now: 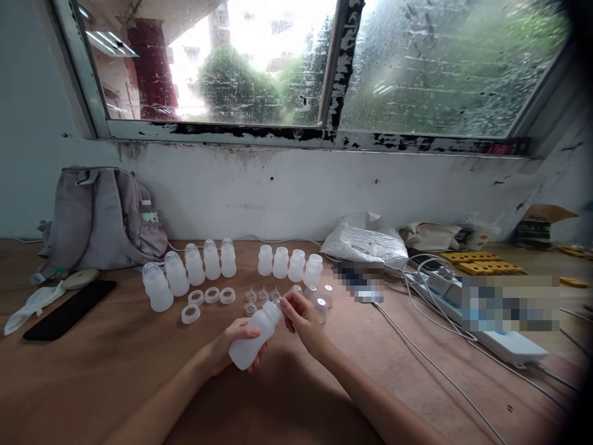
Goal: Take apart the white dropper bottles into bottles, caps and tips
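A frosted white baby bottle (pixel 254 339) is tilted in my left hand (pixel 235 339), whose fingers wrap round its body. At the bottle's mouth, my right hand (pixel 301 316) pinches a clear bottle teat, mostly hidden by the fingertips. Behind the hands lie several clear teats (pixel 262 294). To their left sit several white collar rings (pixel 212 295). Clear domed caps (pixel 320 307) stand by my right hand, partly covered by it. Farther back is a row of open bottles (pixel 280 262). At the left, several bottles with clear caps (pixel 175 273) stand in a slanting row.
A grey backpack (pixel 95 213), a black flat slab (pixel 69 310) and a white pouch (pixel 34 307) lie left. Right are a silvery bag (pixel 365 241), a power strip (pixel 507 347) with cables, and yellow parts (pixel 482 262). A wall with a window (pixel 259 68) closes the back.
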The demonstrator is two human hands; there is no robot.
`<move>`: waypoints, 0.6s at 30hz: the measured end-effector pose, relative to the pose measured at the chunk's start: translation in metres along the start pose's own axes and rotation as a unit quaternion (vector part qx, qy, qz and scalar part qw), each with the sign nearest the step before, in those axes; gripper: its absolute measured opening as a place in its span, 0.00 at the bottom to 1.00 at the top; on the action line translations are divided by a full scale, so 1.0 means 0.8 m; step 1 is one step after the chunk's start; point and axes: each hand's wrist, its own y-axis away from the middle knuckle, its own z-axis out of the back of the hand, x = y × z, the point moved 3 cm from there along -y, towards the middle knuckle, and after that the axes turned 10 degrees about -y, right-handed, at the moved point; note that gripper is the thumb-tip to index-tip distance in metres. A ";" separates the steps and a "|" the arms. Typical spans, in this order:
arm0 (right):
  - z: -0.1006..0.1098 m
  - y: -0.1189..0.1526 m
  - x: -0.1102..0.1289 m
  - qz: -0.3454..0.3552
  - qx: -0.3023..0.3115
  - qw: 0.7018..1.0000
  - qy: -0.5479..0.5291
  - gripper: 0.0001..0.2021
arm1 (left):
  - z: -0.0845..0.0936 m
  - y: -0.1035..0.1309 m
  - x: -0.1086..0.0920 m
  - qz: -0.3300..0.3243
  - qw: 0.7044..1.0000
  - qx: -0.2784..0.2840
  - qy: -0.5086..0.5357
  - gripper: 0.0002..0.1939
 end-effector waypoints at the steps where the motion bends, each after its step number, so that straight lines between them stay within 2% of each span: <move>1: 0.000 0.000 0.000 -0.002 0.002 1.000 -0.002 0.15 | 0.000 -0.001 0.000 -0.003 1.000 -0.002 -0.005 0.12; 5: 0.003 -0.002 0.000 -0.025 0.022 0.999 -0.028 0.14 | 0.004 -0.001 0.000 0.003 1.000 0.005 -0.012 0.11; 10: 0.007 -0.005 0.001 -0.067 0.045 0.992 -0.092 0.08 | 0.008 0.000 0.001 0.020 1.000 0.016 0.012 0.14; 14: 0.010 -0.006 0.002 -0.093 0.041 0.983 -0.156 0.12 | 0.005 -0.001 0.003 0.018 0.999 0.038 0.008 0.15; 18: 0.011 -0.006 -0.002 -0.100 0.031 0.980 -0.169 0.08 | 0.003 -0.003 0.005 0.011 0.999 0.041 0.001 0.15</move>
